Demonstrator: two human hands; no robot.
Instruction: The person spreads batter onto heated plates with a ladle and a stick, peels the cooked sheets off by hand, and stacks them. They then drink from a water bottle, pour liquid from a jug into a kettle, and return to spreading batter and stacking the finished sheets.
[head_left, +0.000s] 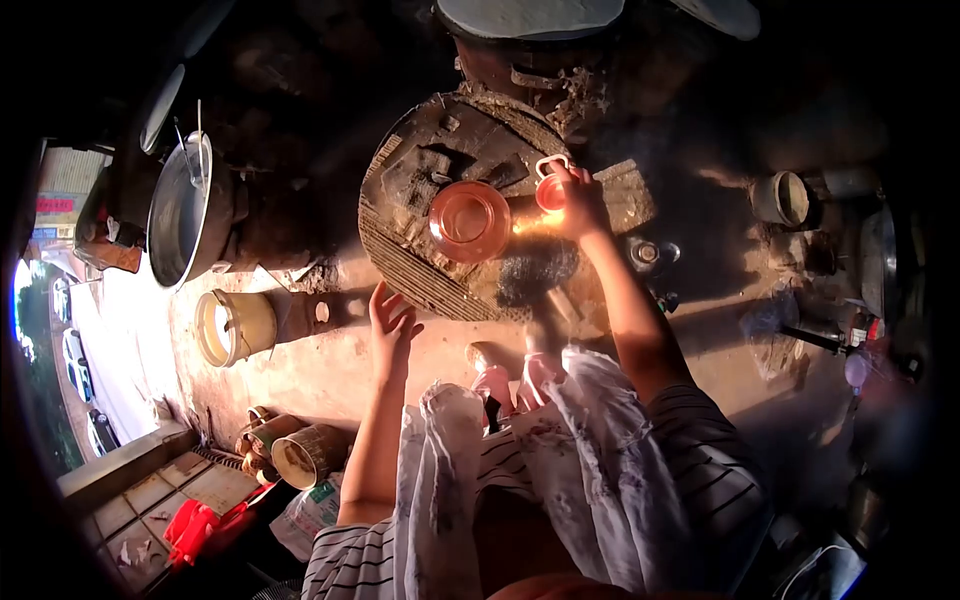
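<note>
My right hand (578, 200) reaches up toward the centre of the frame, and its fingers (565, 178) are closed round a small pink cup (551, 190), pinching it at the rim and handle. The cup is in my grip, just right of the round copper pot (469, 221), which sits on the dark round slab (400, 250) in the upper middle of the frame. Cup and pot are close but I cannot tell whether they touch; the cup's mouth faces the pot, so the line between them runs left to right across the picture.

My left hand (392, 325) hangs lower, below the slab's near edge, fingers spread and loosely open, holding nothing. It is well apart from the cup and nearer to the pot's lower left side than to anything else. The right hand is plainly the nearer one to both vessels.

Further left stand a pale bucket (232, 326) on the earthen floor (330, 370) and a large metal basin (185, 210) above it.
</note>
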